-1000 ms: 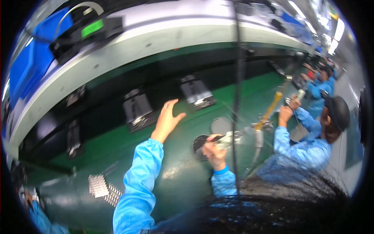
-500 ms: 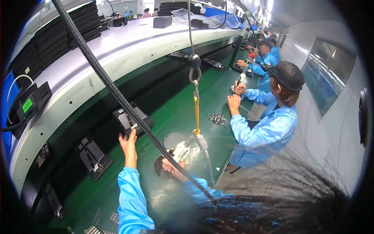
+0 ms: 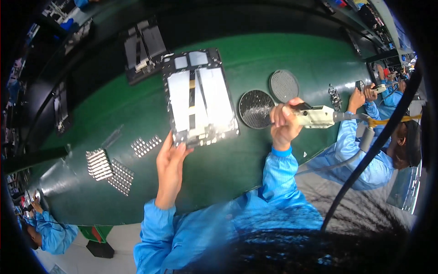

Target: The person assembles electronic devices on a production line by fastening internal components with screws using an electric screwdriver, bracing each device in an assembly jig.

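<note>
Hiding part of left grip point(image 3: 169, 173), glare-washed device point(image 3: 201, 98)

Over a green work table point(image 3: 219, 178), a person in blue sleeves grips the lower edge of a flat black device with silver-white panels point(image 3: 212, 95) in the left hand point(image 3: 170, 171), while the right hand point(image 3: 285, 125) holds a pale handheld tool point(image 3: 317, 117) beside two round trays point(image 3: 284, 86).

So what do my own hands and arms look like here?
Both your left hand and right hand are bare, without gloves. Your arms wear long, loose, bright blue sleeves; the right one ends in a snug, darker blue cuff.
</note>
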{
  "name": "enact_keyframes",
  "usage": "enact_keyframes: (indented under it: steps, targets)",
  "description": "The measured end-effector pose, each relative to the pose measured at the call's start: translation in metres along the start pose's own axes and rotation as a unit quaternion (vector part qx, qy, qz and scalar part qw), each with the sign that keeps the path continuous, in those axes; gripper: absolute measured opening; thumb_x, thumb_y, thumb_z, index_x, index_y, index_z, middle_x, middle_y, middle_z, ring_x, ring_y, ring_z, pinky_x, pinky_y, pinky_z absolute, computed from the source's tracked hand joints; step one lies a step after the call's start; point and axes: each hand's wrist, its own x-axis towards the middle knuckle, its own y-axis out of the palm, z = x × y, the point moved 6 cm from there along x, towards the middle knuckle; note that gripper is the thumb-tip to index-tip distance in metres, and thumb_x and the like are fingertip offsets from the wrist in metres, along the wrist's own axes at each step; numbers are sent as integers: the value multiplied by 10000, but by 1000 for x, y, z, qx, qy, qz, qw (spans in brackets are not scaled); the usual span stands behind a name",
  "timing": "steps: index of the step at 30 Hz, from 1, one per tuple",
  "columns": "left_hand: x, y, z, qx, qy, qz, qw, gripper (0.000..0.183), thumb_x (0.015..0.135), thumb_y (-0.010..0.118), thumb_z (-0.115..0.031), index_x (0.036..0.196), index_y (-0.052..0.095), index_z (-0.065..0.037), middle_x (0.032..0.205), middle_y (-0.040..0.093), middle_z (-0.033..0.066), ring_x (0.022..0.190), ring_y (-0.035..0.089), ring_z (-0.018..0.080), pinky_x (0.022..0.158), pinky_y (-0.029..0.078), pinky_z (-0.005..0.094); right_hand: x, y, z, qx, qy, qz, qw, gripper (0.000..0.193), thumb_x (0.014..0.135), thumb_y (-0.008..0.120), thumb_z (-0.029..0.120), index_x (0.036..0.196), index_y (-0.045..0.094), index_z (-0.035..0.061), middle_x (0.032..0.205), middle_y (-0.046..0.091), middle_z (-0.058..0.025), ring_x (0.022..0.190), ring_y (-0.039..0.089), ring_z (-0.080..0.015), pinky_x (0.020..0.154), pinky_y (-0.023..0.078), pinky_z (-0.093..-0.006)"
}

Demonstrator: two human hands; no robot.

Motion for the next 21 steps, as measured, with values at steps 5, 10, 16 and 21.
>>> enact_keyframes:
  steps: [5,10,16,21]
  targets:
    - [-41,-33,37,48,-24,-36,998,610,977,549,-35,1502,260,73,1310,574,165,1117,598,186,966,501,340,-7,2,-15,-16,25,14,999,242,866,548,0,1096,472,6,572,381,-11,421,360,-105,420,358,-294]
    - [-45,-34,18,227,13,-73,971,574,901,657,26,1432,439,35,1215,574,112,986,634,171,817,552,283,-11,-4,-18,-34,27,-1,999,247,858,557,10,1093,482,5,572,382,-11,417,355,-105,419,360,-294]
    - [-36,-51,-17,444,11,-100,890,469,791,744,35,1244,637,-13,1105,628,104,714,587,137,670,498,251,-13,-5,-23,-52,36,20,998,255,856,559,15,1099,483,13,583,401,-16,421,361,-107,423,361,-292]
    - [-34,-56,-4,395,19,-80,915,505,745,774,33,1230,645,-17,1131,640,100,763,579,142,694,485,261,-14,-5,-30,-53,51,8,997,258,850,577,22,1092,485,16,589,420,-20,433,374,-105,432,372,-290]
